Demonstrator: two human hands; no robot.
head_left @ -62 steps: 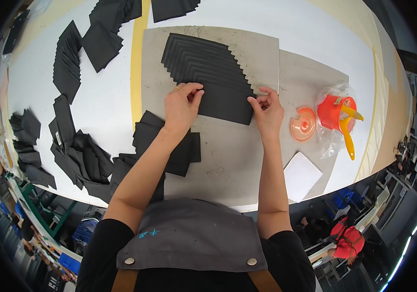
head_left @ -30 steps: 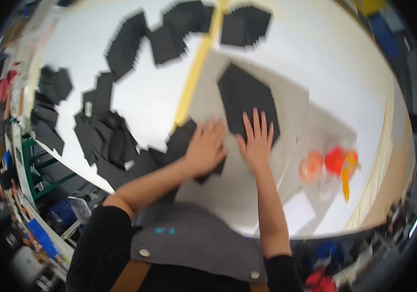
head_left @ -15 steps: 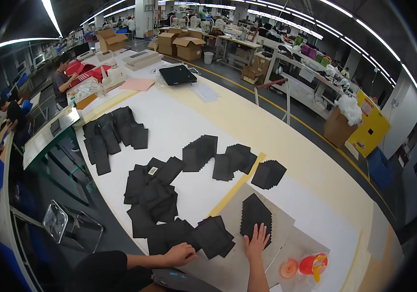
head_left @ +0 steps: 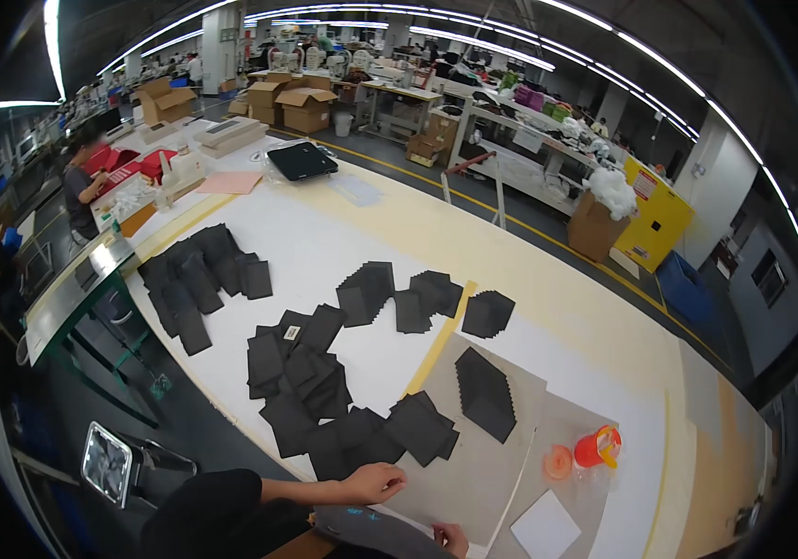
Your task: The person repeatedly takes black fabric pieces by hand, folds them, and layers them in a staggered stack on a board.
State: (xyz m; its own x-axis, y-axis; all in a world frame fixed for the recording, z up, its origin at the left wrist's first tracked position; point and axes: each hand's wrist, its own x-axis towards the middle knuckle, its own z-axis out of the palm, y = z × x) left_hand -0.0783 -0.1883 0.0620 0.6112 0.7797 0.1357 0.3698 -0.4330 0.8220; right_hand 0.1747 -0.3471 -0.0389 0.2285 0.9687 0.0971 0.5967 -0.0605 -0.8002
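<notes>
Our left hand (head_left: 374, 483) half curls.
Black stack (head_left: 487, 395) fans in steps; right hand (head_left: 452, 538) cut off; we can't tell either grip.

The right hand (head_left: 452, 538) is cut off with its forearm by the near edge. The marks on a white label (head_left: 292, 333) atop black pieces (head_left: 310, 365), and the apron's blue lettering (head_left: 356, 511), are rendered too small to be read; at far left, a co-worker's head (head_left: 84, 147) is blurred.
</notes>
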